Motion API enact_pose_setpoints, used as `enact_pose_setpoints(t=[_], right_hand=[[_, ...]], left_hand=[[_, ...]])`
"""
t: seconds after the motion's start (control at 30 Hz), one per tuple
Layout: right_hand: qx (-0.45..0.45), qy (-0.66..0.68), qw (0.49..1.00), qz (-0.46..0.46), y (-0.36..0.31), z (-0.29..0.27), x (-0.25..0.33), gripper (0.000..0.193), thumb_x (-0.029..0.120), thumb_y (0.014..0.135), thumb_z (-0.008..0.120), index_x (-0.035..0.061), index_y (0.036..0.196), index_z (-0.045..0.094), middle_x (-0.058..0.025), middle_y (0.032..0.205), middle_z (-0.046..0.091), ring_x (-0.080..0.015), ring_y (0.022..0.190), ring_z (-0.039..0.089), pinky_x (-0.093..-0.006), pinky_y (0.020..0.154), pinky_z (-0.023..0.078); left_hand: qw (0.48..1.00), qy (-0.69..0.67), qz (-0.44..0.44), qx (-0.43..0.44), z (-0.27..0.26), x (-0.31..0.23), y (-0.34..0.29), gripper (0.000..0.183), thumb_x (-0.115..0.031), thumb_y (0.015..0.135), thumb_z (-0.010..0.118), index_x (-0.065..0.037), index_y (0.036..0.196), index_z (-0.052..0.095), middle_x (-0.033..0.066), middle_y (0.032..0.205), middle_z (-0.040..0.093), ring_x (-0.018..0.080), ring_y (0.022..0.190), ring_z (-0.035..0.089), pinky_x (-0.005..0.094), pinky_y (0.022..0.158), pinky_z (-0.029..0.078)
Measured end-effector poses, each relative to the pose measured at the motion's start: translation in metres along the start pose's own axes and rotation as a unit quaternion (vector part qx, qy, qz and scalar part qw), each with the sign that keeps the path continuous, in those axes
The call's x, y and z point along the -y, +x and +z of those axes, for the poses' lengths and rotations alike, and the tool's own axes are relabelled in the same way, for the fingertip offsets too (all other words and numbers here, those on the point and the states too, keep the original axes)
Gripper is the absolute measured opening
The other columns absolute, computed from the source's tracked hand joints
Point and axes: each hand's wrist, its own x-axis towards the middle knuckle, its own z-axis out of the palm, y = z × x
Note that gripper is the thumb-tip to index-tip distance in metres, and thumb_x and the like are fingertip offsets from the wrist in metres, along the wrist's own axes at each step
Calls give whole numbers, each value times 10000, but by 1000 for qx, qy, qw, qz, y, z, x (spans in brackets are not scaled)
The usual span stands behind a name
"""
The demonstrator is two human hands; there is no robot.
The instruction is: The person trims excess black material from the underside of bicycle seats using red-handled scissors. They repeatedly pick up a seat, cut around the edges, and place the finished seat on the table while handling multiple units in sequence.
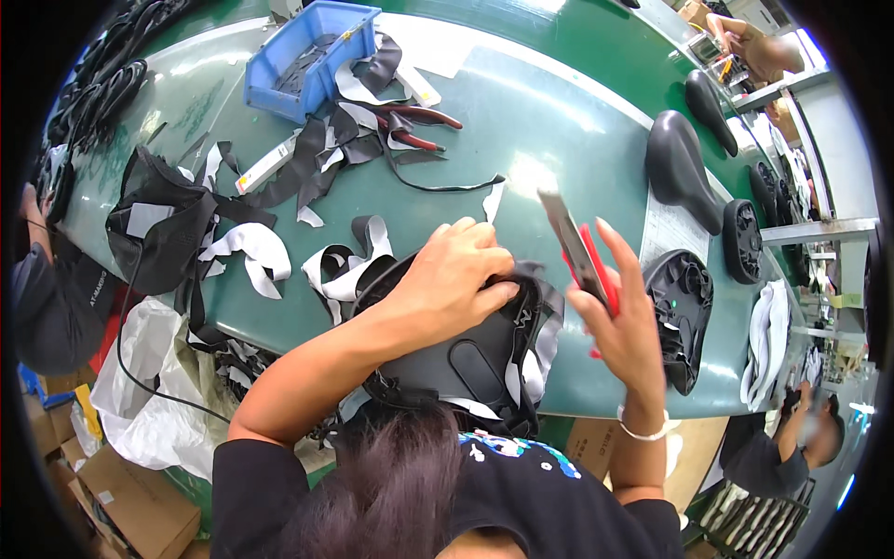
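Observation:
An upturned black bicycle saddle (442, 359) lies at the table's near edge, against my body, with loose black and white cover material around its rim. My left hand (456, 270) rests over its far side, thumb and fingers pinched on the black cover edge. Just right of the saddle, my right hand (619, 321) is raised, gripping a red utility knife (585, 256) with a grey metal channel that points up and away. Some of the knife's handle is hidden by my fingers. Strips of black and white trim (358, 256) lie left of the saddle.
Red-handled pincers (424, 126) lie among fabric scraps, near a blue bin (307, 70). Saddles (684, 168) and an upturned saddle base (680, 317) stand to the right. A black cover (158, 205) lies left, above a white plastic bag (154, 373). Other people sit around.

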Motion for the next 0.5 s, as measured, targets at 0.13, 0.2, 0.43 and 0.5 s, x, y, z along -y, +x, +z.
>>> enact_pose_setpoints(t=[0.13,0.2,0.43,0.5], right_hand=[[83,-184,962,-186,-13,-28,-17,577,76,811,674,77,1350,470,-176,1049,676,-215,695,670,-306,604,507],[118,-288,929,-201,-10,-22,-9,560,183,810,688,146,1339,507,-102,788,657,-228,573,610,-327,524,468],[135,-457,873,-102,-56,-10,19,535,257,845,653,194,1351,493,-58,574,506,-260,435,503,-386,430,367],[90,-372,923,-26,-78,7,20,519,254,850,649,174,1340,497,-78,619,563,-282,465,537,-391,448,391]], left_hand=[[993,-91,-52,56,-10,-2,4,217,-187,746,610,-8,668,515,93,694,428,248,755,436,357,696,354],[993,-71,-59,67,-11,-3,4,211,-201,741,585,-10,662,542,111,689,465,259,744,451,369,693,351],[688,-651,-227,-227,-28,-1,7,161,-81,810,576,-38,654,583,23,685,560,157,700,497,301,732,393],[634,-729,-145,-212,-33,24,4,100,-45,803,574,5,722,546,85,749,536,200,779,494,339,805,410]])
